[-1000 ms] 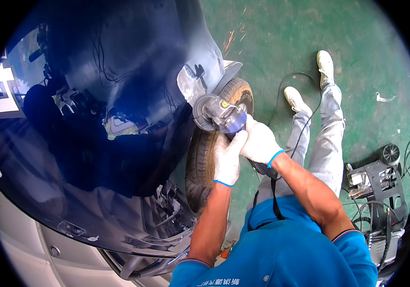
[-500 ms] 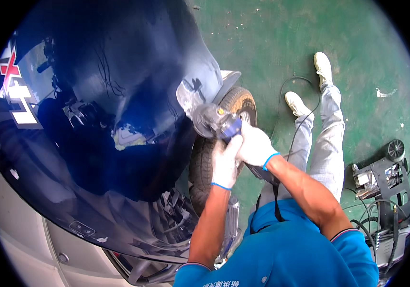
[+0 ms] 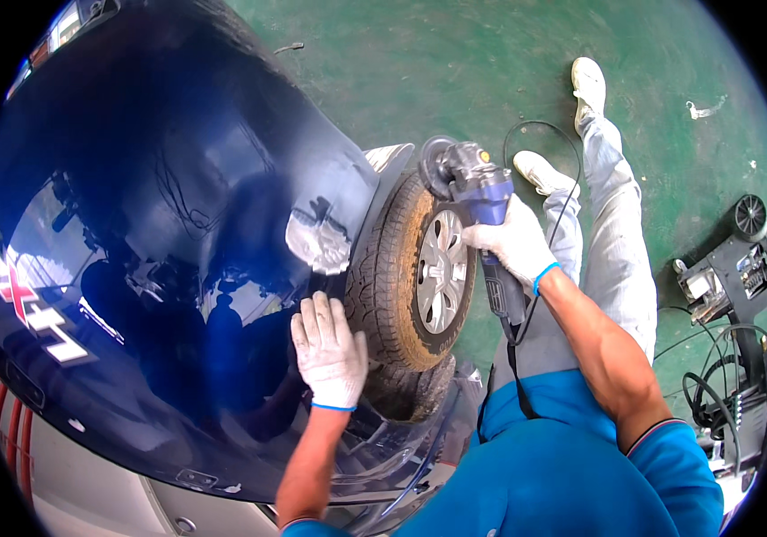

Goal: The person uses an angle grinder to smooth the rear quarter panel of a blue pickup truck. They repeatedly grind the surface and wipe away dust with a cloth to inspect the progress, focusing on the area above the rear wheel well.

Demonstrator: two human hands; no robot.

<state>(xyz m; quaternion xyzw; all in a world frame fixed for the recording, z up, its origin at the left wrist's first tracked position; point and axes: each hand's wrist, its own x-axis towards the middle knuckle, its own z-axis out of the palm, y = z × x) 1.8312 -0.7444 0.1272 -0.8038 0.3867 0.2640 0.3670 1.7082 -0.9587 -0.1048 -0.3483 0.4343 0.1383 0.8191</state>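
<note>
My left hand (image 3: 330,353), in a white glove with a blue cuff, lies with fingers stretched out against the dark blue car body panel (image 3: 204,206), beside the wheel opening. Just beyond its fingertips, a bare whitish patch (image 3: 319,242) breaks the glossy paint near the panel's edge. My gloved right hand (image 3: 522,246) is wrapped round an angle grinder (image 3: 482,188) with a blue and black body. The grinder's disc (image 3: 437,167) is held above the muddy tyre (image 3: 388,277), apart from the painted panel. I cannot tell whether the disc is spinning.
The silver wheel rim (image 3: 442,273) is between the panel and my legs. A thin black cord (image 3: 536,123) loops over the green floor (image 3: 419,63) near my white shoes. At the right stands a wheeled machine (image 3: 732,282) with cables. Red hoses (image 3: 9,438) are at the lower left.
My left hand has let go of the grinder and moved left onto the panel. My right hand has drawn the grinder right, away from the bare patch. The view has shifted.
</note>
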